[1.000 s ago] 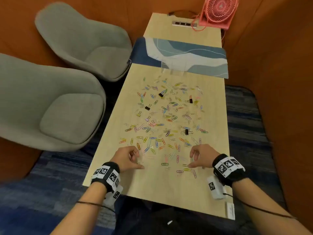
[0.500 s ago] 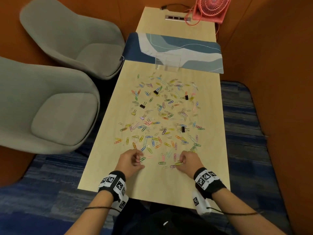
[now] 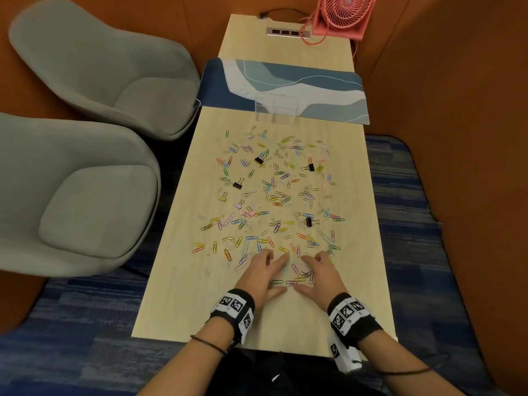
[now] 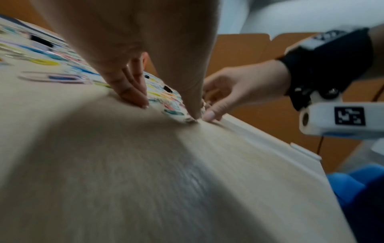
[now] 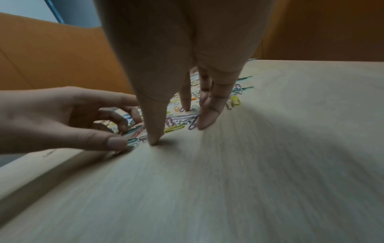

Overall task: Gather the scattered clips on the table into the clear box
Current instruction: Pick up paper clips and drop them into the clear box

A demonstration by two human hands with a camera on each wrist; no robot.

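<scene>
Pale wood desk [image 3: 177,295] runs lengthwise away from the person, with two grey armchairs [image 3: 85,201] to its left and orange walls around it. Across the far half of the desk lies a blue and white patterned mat [image 3: 328,90], and beyond it a pink fan [image 3: 341,15] stands at the far right corner. On the near edge of the mat sits the clear box [image 3: 275,110], well apart from both hands. Between box and hands, coloured paper clips [image 3: 274,195] and a few black binder clips [image 3: 309,222] lie scattered over the middle of the desk. At the near end, the left hand [image 3: 261,274] and right hand [image 3: 320,277] rest side by side on the desk, fingers straight and spread, thumbs nearly touching, cupped round a small pile of clips [image 3: 297,277] between them. Neither hand grasps anything; their fingertips [image 5: 204,122] press the wood beside the pile. Both wrists wear black bands with square markers.
</scene>
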